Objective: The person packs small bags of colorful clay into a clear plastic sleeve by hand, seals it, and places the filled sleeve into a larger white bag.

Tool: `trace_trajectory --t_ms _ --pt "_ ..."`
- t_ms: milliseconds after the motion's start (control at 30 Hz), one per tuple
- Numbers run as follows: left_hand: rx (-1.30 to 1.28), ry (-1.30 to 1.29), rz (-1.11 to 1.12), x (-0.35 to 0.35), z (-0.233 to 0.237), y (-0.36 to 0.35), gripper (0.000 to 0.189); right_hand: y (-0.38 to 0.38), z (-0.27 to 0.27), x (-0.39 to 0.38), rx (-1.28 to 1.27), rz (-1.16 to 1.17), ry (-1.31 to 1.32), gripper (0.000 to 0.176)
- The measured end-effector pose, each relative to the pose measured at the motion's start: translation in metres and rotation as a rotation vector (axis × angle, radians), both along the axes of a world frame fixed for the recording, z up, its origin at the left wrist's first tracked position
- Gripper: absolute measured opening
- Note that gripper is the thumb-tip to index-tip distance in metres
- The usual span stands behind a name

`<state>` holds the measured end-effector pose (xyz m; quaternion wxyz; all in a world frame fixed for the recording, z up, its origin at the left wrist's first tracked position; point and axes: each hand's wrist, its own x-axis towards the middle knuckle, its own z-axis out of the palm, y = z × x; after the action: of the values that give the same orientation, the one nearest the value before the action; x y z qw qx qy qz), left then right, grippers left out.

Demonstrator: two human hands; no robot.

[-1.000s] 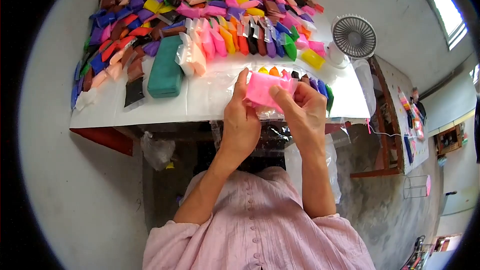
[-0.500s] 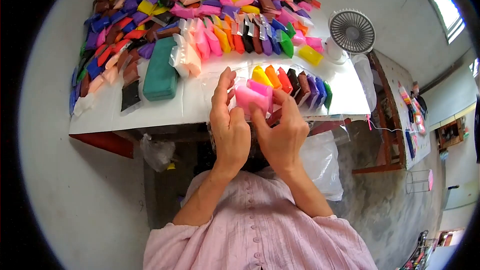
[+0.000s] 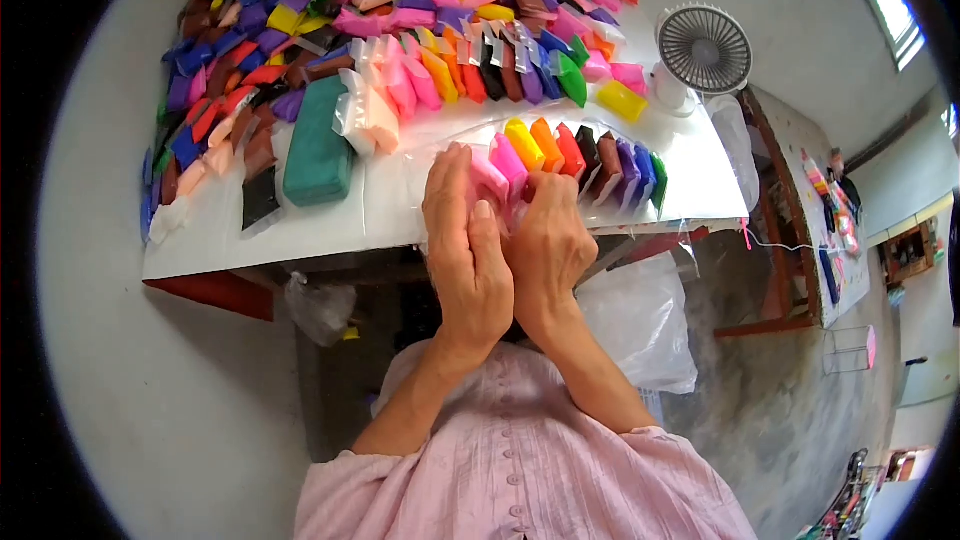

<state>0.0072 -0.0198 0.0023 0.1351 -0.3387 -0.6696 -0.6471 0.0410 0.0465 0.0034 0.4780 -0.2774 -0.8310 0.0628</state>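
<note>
Left hand (image 3: pixel 466 265) and right hand (image 3: pixel 552 240) bracket two pink packets

The right fingertips are hidden behind the knuckles, so whether they grip anything cannot be told; the packets' lower near parts are also covered. At the far side, the pile of coloured packets (image 3: pixel 400 15) is cut off by the view's top edge.

The left hand is upright, fingers straight and together, palm turned right beside the light pink packet (image 3: pixel 487 178). The right is curled, back uppermost, near the bright pink packet (image 3: pixel 510 165). Both packets are at the left end of the row on the white table (image 3: pixel 395 208), left of the yellow packet (image 3: pixel 524 145).

Half a second ago the light pink one was nearer, overlapping its neighbour, and the hands were farther apart.
</note>
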Motion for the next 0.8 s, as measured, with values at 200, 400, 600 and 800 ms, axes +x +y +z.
trace_trajectory --t_ms 200,400,600,800 --pt "0.017 -0.018 0.065 0.006 -0.006 0.007 0.034 0.005 -0.007 -0.012 0.01 -0.03 0.027 0.037" --pt "-0.015 -0.147 0.002 0.0 -0.003 0.004 0.034 -0.001 0.0 0.018 -0.185 0.252 0.045 0.029" --pt "-0.121 -0.205 -0.044 -0.006 0.008 0.001 0.036 0.008 0.009 0.012 -0.263 0.375 0.003 0.029" --pt "-0.152 -0.171 0.003 -0.014 0.007 0.001 0.037 0.009 0.0 0.016 -0.281 0.357 -0.021 0.027"
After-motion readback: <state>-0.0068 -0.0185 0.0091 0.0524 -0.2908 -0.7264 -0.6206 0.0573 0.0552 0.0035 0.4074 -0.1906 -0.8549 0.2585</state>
